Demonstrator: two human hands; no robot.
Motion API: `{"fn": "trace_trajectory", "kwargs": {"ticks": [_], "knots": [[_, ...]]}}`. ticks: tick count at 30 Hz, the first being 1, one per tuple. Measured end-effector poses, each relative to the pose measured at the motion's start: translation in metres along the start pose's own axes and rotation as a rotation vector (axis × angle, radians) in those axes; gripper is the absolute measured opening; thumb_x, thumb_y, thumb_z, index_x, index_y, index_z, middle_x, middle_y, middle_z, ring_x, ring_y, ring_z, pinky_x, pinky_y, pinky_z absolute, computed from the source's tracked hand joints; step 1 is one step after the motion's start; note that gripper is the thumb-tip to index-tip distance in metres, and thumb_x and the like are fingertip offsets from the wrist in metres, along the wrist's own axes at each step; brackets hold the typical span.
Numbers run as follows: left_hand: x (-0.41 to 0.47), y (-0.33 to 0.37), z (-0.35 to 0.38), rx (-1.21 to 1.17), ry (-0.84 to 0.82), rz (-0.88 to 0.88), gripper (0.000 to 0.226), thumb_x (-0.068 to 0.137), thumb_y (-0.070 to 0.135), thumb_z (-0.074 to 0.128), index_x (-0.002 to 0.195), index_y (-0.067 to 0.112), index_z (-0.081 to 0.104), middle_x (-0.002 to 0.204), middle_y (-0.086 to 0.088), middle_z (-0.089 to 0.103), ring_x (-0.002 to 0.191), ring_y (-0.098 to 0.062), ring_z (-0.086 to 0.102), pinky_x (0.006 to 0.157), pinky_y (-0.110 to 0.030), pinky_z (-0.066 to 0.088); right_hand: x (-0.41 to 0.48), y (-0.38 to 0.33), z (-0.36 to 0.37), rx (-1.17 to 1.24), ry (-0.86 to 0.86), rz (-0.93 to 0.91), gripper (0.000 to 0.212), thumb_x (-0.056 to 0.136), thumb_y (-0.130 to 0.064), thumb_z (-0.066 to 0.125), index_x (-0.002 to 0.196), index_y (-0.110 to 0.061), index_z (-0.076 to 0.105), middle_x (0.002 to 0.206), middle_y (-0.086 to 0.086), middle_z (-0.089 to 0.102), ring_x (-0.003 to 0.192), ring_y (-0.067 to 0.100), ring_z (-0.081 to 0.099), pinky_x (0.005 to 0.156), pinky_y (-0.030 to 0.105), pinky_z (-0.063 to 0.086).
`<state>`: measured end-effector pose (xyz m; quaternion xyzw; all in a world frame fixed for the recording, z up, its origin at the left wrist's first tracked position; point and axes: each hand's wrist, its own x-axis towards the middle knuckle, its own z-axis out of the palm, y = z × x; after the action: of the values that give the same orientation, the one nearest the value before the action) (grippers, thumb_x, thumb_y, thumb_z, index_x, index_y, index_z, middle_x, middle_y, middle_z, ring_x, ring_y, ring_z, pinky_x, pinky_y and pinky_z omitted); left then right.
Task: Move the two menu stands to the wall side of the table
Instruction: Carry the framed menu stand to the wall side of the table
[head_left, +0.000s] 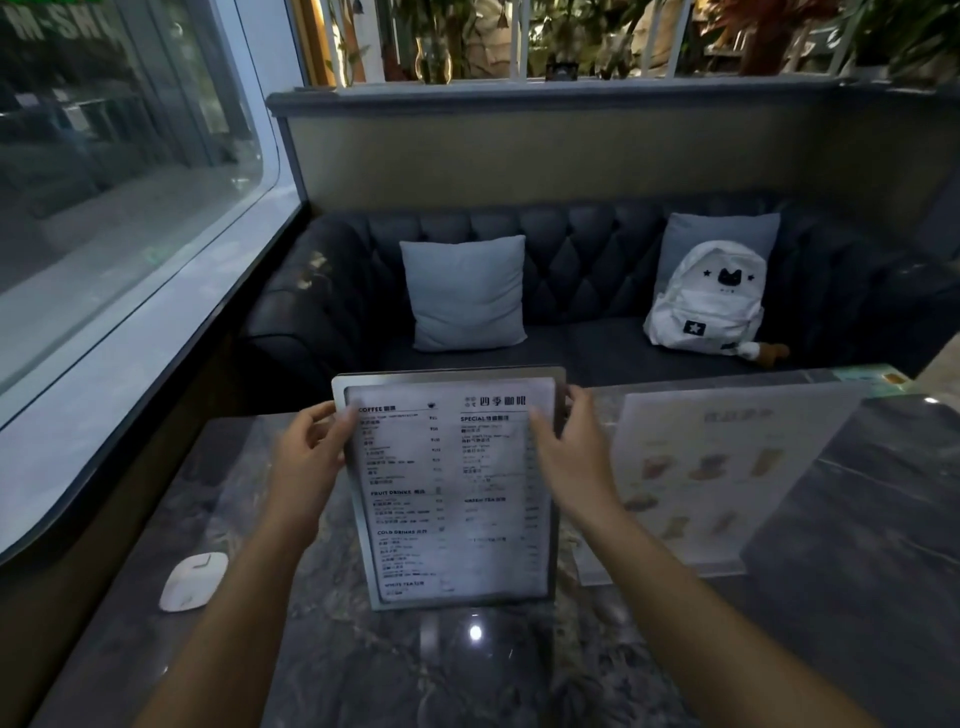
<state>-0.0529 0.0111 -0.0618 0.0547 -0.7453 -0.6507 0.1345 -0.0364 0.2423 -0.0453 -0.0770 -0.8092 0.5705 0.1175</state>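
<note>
A metal-framed menu stand (452, 488) with a black-and-white drinks list stands upright near the middle of the dark marble table (857, 519). My left hand (311, 452) grips its left edge near the top, thumb on the front. My right hand (571, 447) holds its right edge near the top. A second, clear acrylic menu stand (717, 478) with faded drink pictures stands just to the right, tilted back, touched by neither hand.
A white round device (193, 581) lies on the table's left side near the window wall (104, 322). Beyond the table is a dark tufted sofa (587, 270) with two grey cushions and a white backpack (709, 304).
</note>
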Motion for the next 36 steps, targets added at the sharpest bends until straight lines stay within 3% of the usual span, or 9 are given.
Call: {"fn": "trace_trajectory", "kwargs": {"ticks": [4,7,10,13,18,23,27,36], "knots": [[-0.006,-0.019,-0.003,-0.097,-0.024,-0.055,0.028,0.090,0.030,0.052,0.109,0.011,0.058,0.098,-0.004,0.066,0.091,-0.017,0.062,0.073,-0.032,0.050,-0.018,0.034,0.012,0.101,0.014,0.078,0.032,0.089,-0.042,0.046,0.117,-0.029,0.042,0.114,-0.003,0.058,0.101,0.016,0.058,0.087,0.044,0.051],[-0.011,-0.036,-0.004,-0.115,-0.036,-0.112,0.029,0.092,0.026,0.049,0.112,0.006,0.058,0.096,-0.006,0.066,0.090,-0.021,0.062,0.077,-0.036,0.050,-0.027,0.053,0.019,0.174,0.046,0.124,0.030,0.088,-0.047,0.045,0.113,-0.030,0.048,0.108,-0.005,0.061,0.097,0.014,0.060,0.080,0.037,0.053],[-0.018,-0.050,-0.004,-0.088,-0.046,-0.116,0.022,0.091,0.023,0.050,0.103,0.010,0.063,0.087,0.002,0.070,0.081,-0.013,0.064,0.069,-0.028,0.051,-0.030,0.065,0.023,0.219,0.094,0.174,0.021,0.089,-0.047,0.044,0.106,-0.036,0.050,0.099,-0.012,0.061,0.090,0.007,0.059,0.071,0.028,0.050],[-0.022,-0.059,-0.003,-0.043,-0.055,-0.082,0.014,0.090,0.020,0.051,0.089,0.021,0.065,0.075,0.014,0.074,0.072,0.002,0.066,0.057,-0.010,0.050,-0.028,0.074,0.024,0.217,0.141,0.187,0.020,0.091,-0.041,0.043,0.106,-0.033,0.052,0.093,-0.018,0.058,0.086,0.001,0.056,0.064,0.021,0.045],[-0.022,-0.065,-0.003,-0.043,-0.049,-0.056,0.014,0.089,0.017,0.052,0.089,0.019,0.066,0.077,0.013,0.073,0.075,0.001,0.066,0.059,-0.007,0.049,-0.018,0.085,0.023,0.191,0.167,0.190,0.009,0.092,-0.032,0.045,0.093,-0.033,0.055,0.091,-0.011,0.061,0.086,0.008,0.059,0.071,0.029,0.050],[-0.018,-0.064,-0.008,-0.036,-0.088,-0.025,0.013,0.087,0.011,0.055,0.090,0.012,0.068,0.078,0.011,0.074,0.078,-0.005,0.068,0.063,-0.010,0.051,-0.012,0.086,0.023,0.263,0.214,0.240,0.016,0.089,-0.027,0.052,0.078,-0.036,0.059,0.088,-0.008,0.066,0.084,0.012,0.063,0.072,0.031,0.053],[-0.020,-0.059,-0.010,-0.023,-0.061,0.004,0.017,0.086,0.004,0.055,0.083,0.014,0.069,0.073,0.014,0.074,0.072,-0.003,0.067,0.063,-0.012,0.052,-0.010,0.083,0.018,0.303,0.179,0.267,0.009,0.086,-0.023,0.056,0.082,-0.025,0.065,0.089,0.001,0.069,0.085,0.019,0.065,0.078,0.041,0.056],[-0.051,-0.056,-0.056,-0.011,0.098,-0.017,0.016,0.083,0.003,0.058,0.085,0.013,0.069,0.069,0.019,0.073,0.069,0.002,0.067,0.061,-0.008,0.051,-0.033,0.060,0.031,0.312,-0.038,0.185,0.012,0.085,-0.013,0.057,0.079,-0.022,0.063,0.085,0.001,0.067,0.082,0.014,0.062,0.072,0.029,0.051]]}}
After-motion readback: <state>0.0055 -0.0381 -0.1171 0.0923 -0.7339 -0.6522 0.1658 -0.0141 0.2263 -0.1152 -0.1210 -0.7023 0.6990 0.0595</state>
